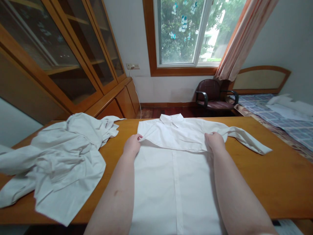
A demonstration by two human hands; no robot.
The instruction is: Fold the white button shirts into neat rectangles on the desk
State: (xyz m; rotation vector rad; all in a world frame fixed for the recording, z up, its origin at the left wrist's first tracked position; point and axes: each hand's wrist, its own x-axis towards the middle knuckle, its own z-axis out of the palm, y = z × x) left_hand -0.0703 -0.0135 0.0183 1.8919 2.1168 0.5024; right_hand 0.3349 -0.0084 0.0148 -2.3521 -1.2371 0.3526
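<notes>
A white shirt lies lengthwise on the wooden table, its collar at the far edge and its button strip running toward me. My left hand pinches the shirt at its left side, below the shoulder. On the other side, my right hand grips the fabric with closed fingers. Between the hands a fold of cloth is lifted across the chest. The right sleeve stretches out over the table; the left sleeve is not visible.
A crumpled heap of white clothing covers the left of the wooden table. Behind are a glass-doored cabinet, a maroon armchair and a window. A bed stands at the right.
</notes>
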